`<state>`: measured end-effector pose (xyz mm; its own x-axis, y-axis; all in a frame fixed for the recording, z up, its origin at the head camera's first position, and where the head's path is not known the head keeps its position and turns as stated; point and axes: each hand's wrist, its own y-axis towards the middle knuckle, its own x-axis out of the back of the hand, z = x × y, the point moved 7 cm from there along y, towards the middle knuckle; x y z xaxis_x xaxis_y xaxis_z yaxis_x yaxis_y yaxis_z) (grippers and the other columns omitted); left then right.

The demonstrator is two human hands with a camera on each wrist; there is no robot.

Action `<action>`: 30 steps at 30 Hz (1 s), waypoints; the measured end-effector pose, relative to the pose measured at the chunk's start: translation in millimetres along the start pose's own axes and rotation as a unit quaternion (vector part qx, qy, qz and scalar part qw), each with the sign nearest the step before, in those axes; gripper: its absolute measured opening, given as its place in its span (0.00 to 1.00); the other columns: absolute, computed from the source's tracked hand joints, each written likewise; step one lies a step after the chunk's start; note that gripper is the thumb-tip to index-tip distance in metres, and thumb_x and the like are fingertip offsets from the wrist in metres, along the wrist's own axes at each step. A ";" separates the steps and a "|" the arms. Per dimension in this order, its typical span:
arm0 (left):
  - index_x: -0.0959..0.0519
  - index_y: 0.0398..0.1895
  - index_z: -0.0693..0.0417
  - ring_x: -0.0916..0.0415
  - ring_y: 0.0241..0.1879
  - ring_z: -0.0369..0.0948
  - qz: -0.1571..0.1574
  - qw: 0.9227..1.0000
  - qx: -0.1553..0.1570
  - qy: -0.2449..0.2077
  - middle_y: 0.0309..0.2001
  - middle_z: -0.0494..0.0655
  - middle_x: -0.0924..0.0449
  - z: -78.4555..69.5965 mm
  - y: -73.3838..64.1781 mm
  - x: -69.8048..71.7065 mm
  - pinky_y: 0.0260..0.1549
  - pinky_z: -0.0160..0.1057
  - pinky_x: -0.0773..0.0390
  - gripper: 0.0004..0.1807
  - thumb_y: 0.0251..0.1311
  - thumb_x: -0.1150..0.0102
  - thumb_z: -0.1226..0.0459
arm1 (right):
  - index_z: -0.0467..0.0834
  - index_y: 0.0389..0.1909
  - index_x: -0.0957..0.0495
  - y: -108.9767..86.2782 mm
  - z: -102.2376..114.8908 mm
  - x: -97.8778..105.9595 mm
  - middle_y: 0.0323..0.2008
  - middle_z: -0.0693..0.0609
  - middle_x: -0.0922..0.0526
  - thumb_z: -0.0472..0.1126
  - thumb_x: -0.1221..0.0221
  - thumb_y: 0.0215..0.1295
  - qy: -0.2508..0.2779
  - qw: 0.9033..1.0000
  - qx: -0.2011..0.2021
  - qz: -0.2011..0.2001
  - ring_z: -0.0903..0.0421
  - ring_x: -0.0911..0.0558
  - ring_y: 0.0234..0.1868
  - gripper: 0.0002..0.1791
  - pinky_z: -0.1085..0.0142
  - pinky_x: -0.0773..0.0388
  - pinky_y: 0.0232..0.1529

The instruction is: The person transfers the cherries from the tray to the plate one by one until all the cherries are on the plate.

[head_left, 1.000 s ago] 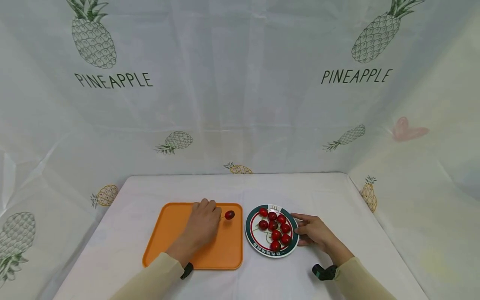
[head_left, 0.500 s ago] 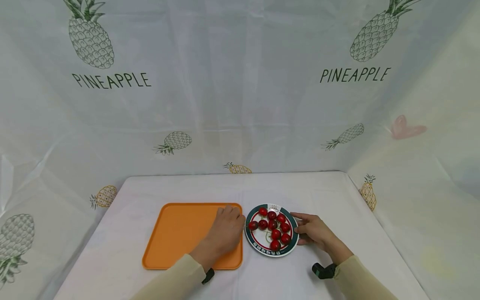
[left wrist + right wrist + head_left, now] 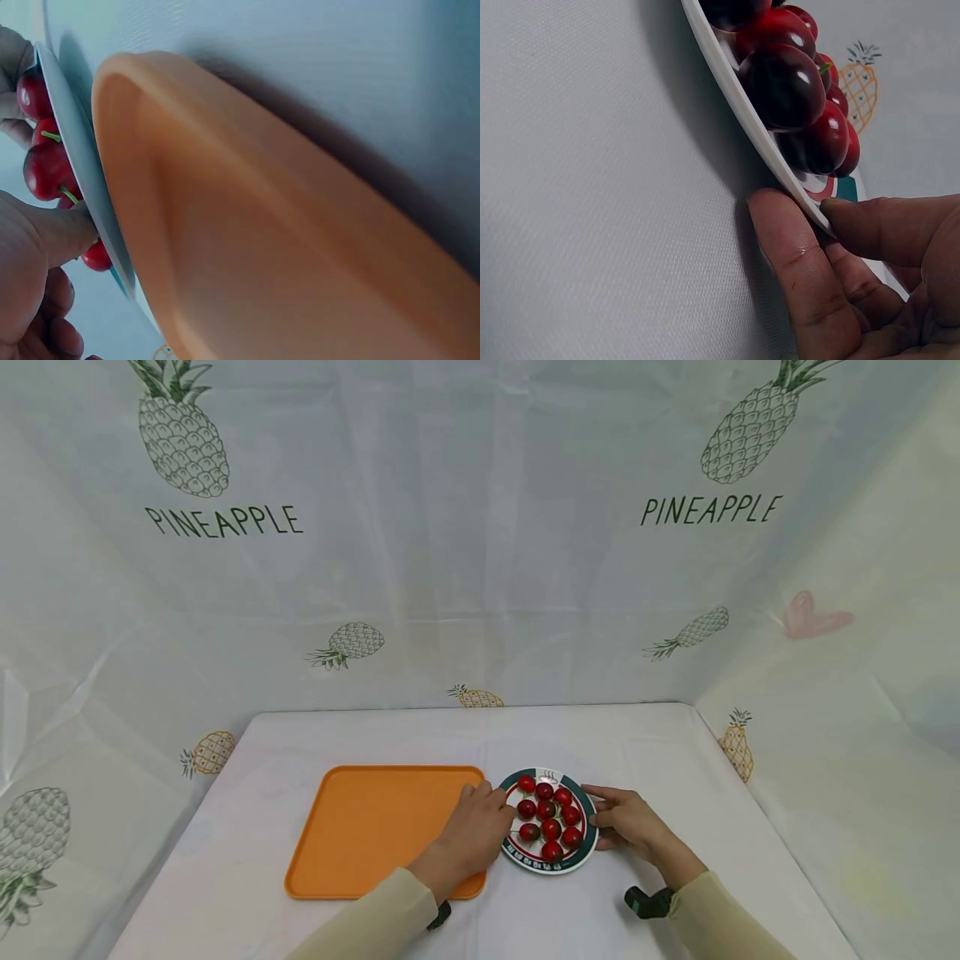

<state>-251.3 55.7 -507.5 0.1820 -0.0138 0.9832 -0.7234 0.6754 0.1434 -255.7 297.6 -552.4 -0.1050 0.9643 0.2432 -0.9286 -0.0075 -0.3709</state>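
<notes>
A round white plate (image 3: 525, 858) with a dark green rim band carries several dark red cherries (image 3: 551, 829). My right hand (image 3: 633, 822) grips its right edge; in the right wrist view the thumb (image 3: 885, 225) lies over the rim and the fingers (image 3: 795, 262) are under it. At the left rim is my left hand (image 3: 476, 827), fingers curled, beside a cherry (image 3: 529, 832) on the plate. That cherry's green stem (image 3: 69, 195) runs to the left thumb (image 3: 71, 229) in the left wrist view, where thumb and fingers pinch it. The pinching fingertips are mostly hidden.
An orange tray (image 3: 375, 835) with a raised rim lies left of the plate, partly under the left forearm. The white-covered table (image 3: 645, 743) meets a pineapple-printed cloth (image 3: 480, 568) at the back and sides.
My left hand has moved right from over the tray to the plate, carrying a cherry that now lies among the others. My right hand has stayed on the plate's edge.
</notes>
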 end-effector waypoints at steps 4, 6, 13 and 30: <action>0.12 0.47 0.45 0.38 0.38 0.40 0.010 1.000 0.019 -0.014 0.37 0.39 0.24 0.6 3.7 -2.5 0.38 0.39 0.42 0.08 0.71 0.35 0.56 | 0.39 0.75 0.30 0.1 -0.3 -0.1 0.56 0.37 0.16 0.27 0.40 0.69 0.000 1.000 0.001 0.002 0.49 0.11 0.33 0.33 0.55 0.12 0.34; 0.12 0.46 0.46 0.38 0.38 0.40 0.015 0.999 0.026 -0.020 0.37 0.39 0.24 0.7 5.3 -3.7 0.38 0.39 0.42 0.08 0.71 0.34 0.56 | 0.39 0.75 0.30 0.0 -0.7 -0.1 0.55 0.37 0.16 0.27 0.40 0.69 0.001 1.000 -0.001 0.002 0.49 0.11 0.33 0.33 0.55 0.12 0.34; 0.11 0.46 0.45 0.38 0.38 0.41 0.019 0.999 0.033 -0.016 0.36 0.40 0.23 0.5 7.3 -6.3 0.37 0.40 0.41 0.10 0.68 0.31 0.53 | 0.40 0.75 0.29 0.1 -2.0 -0.3 0.56 0.37 0.17 0.27 0.39 0.69 0.003 1.000 -0.005 0.001 0.48 0.11 0.33 0.33 0.55 0.12 0.35; 0.12 0.47 0.43 0.36 0.42 0.41 -0.012 0.991 0.113 -0.069 0.41 0.40 0.22 38.7 -18.2 7.7 0.41 0.42 0.39 0.11 0.69 0.33 0.50 | 0.38 0.76 0.30 1.8 1.0 -0.3 0.54 0.38 0.16 0.28 0.39 0.70 -0.004 1.000 0.002 0.013 0.49 0.11 0.32 0.33 0.56 0.12 0.34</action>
<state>-262.5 14.7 -498.2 0.1193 -0.1383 0.9832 -0.8531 0.4923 0.1728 -257.7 297.0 -552.2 -0.1315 0.9614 0.2416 -0.9271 -0.0330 -0.3734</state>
